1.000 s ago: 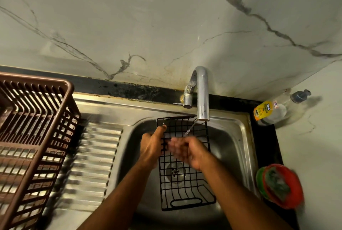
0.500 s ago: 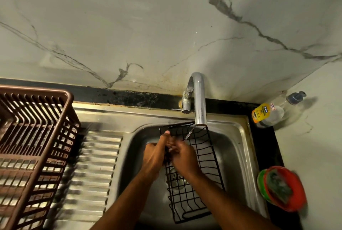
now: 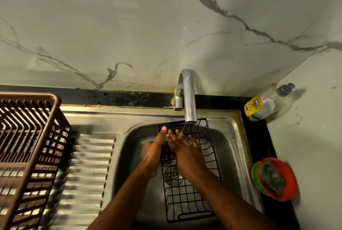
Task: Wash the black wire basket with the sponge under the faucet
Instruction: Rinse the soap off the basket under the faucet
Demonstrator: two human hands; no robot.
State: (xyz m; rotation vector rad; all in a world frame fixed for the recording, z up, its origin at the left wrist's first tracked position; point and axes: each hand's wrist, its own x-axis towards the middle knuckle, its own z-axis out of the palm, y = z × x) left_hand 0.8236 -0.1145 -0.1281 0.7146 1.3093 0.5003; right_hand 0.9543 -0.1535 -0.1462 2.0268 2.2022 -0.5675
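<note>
Here the black wire basket [image 3: 187, 189] lies lengthwise in the steel sink [image 3: 235, 137], its far end under the chrome faucet [image 3: 188, 98], from which a thin stream of water falls. The left hand [image 3: 152, 154] grips the basket's left rim, thumb up along the wire. The right hand [image 3: 185, 154] lies flat with fingers spread over the mesh, wet. A sponge [image 3: 273, 176] sits in a red bowl [image 3: 288, 183] on the table at right, near a soap dispenser bottle [image 3: 262, 106]. A brown plastic dish rack [image 3: 27, 146] stands at left.
</note>
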